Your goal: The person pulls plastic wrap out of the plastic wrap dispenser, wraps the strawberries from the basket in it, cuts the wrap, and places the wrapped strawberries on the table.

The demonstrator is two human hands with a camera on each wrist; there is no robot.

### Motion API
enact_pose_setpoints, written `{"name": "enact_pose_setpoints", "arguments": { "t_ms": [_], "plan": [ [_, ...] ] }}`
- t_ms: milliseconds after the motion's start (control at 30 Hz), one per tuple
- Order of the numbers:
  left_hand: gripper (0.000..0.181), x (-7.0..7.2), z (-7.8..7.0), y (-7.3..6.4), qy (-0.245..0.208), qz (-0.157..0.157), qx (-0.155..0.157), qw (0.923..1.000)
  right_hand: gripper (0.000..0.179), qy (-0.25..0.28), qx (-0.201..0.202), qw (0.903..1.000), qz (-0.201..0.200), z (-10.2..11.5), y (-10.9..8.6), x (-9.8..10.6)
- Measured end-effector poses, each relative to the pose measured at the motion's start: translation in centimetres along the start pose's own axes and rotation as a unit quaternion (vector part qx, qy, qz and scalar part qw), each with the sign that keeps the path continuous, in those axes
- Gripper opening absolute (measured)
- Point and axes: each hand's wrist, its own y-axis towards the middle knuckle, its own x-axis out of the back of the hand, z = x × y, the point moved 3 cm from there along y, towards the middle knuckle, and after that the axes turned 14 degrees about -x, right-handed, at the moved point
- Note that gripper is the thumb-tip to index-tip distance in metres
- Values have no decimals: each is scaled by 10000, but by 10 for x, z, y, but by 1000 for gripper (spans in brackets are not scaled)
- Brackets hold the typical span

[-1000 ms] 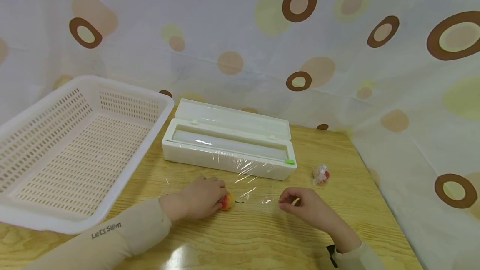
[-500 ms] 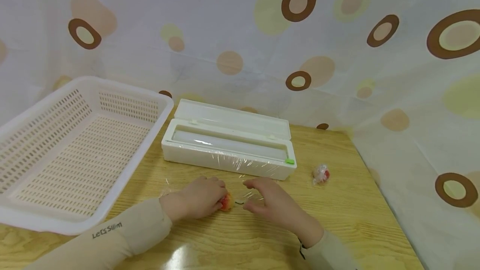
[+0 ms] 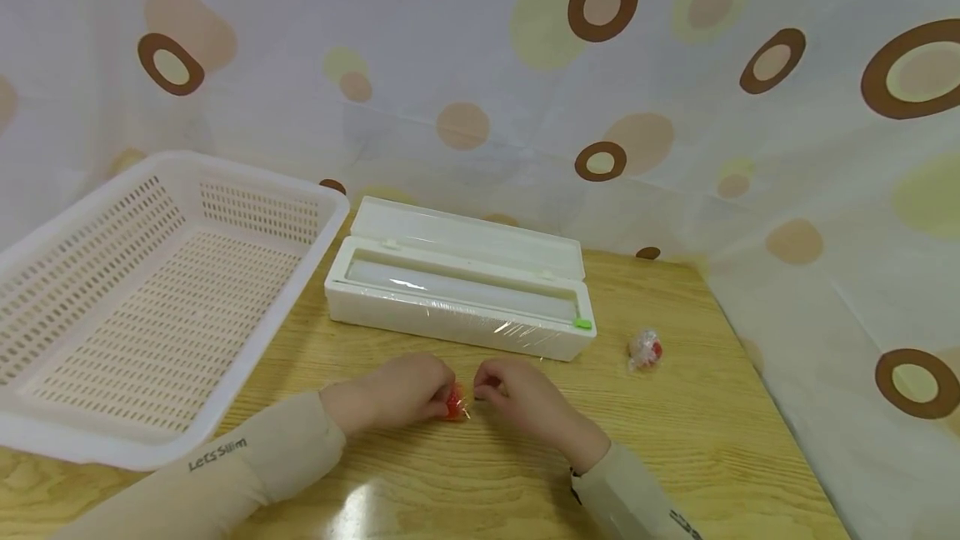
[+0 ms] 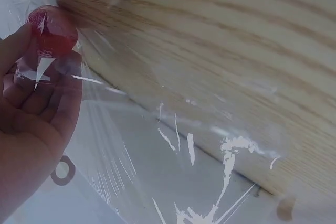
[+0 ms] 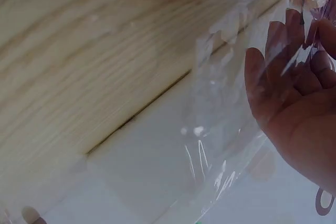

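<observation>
In the head view my left hand (image 3: 401,392) grips a small red and yellow fruit (image 3: 455,403) on the table, its thumb and fingers round the left side. Clear cling film (image 4: 157,114) lies over this fruit and spreads across the left wrist view. My right hand (image 3: 521,398) is just right of the fruit, thumb and forefinger curled together and pinching the film by its thin dark stem (image 5: 302,19). Film also covers the fingers of that hand in the right wrist view. Behind both hands stands a white cling film box (image 3: 457,319), lid up, with the roll (image 3: 457,286) inside.
A large white plastic basket (image 3: 318,248) stands on the left of the wooden table (image 3: 465,482). To the right sits a small red thing wrapped in film (image 3: 645,350). A green slider (image 3: 582,323) is on the box's right end. A patterned sheet (image 3: 480,48) hangs behind.
My right hand has moved left, from the right of the film to beside the fruit, and its fingers have closed. The film is drawn in over the fruit; my left hand stays nearly in place.
</observation>
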Motion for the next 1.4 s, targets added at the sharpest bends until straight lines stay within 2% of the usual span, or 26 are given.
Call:
{"name": "enact_pose_setpoints", "arguments": {
  "t_ms": [267,367,467,533,633,667,733,833,900,1000,1133,1400],
  "plan": [
    [23,-2,3,3,-195,-52,354,9992,6,-191,28,9998,-83,-3,1,-4],
    [27,-3,6,4,-456,-123,518,9975,5,-286,119,9995,-107,-3,2,-6],
    [26,-2,8,6,-717,-176,620,9953,4,-337,-4,9993,-186,-3,2,-5],
    [26,-1,8,7,-894,-185,694,9934,2,-357,-207,9984,-384,-3,1,-2],
    [26,0,9,8,-1038,-170,789,9913,6,-314,-410,9939,-978,0,-7,6],
    [26,1,9,8,-1074,-162,807,9908,7,-294,-311,9919,-1194,2,-11,9],
    [26,1,9,8,-1128,-154,840,9899,10,-366,192,9881,-1482,8,-19,11],
    [27,2,10,7,-1138,-174,853,9897,11,-811,1194,9793,-1416,18,-31,6],
    [27,2,10,7,-1173,-184,863,9892,11,-1224,1550,9721,-1265,20,-34,-3],
    [26,2,11,7,-1166,-204,838,9894,15,-1731,1489,9656,-1247,20,-34,-13],
    [25,1,13,8,-1203,-222,853,9888,26,-2019,1417,9580,-1459,17,-32,-19],
    [24,-1,17,6,-1180,-268,879,9888,35,-2752,1466,9309,-1903,18,-25,-25]
  ]
}}
